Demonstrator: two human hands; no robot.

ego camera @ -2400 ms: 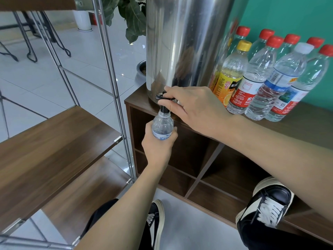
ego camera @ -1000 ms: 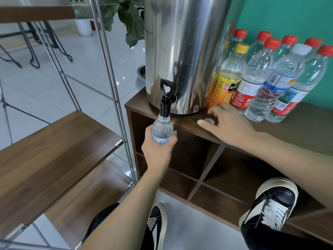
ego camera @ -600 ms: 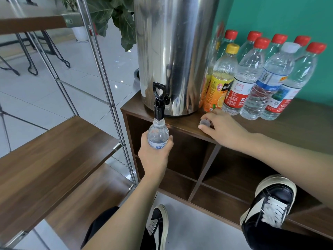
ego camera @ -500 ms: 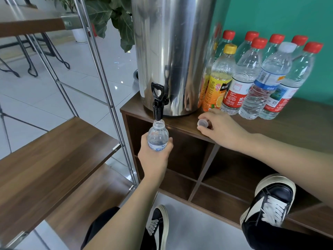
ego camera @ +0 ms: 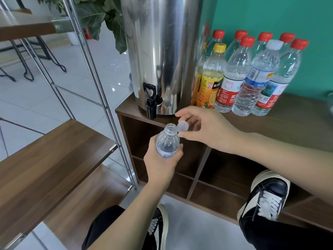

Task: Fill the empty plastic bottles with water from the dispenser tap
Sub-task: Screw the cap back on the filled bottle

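Translucent plastic cap point(ego camera: 182, 126) pinched between thumb and fingers of the right hand point(ego camera: 207, 130), held just beside the open mouth of the small bottle point(ego camera: 168, 141). Left hand point(ego camera: 162, 163) wraps the bottle's lower body, upright, below and in front of the black tap point(ego camera: 151, 101). Risks: cap goes on tilted and cross-threads; thin ribbed wall gets squeezed, water slops out; smooth cap slips from the pinch. Bottle clear, soft, ridged, blue label. Dispenser point(ego camera: 162, 51) shiny steel cylinder. Cabinet point(ego camera: 297, 120) dark wood grain; capped bottles point(ego camera: 239, 74) stand behind.
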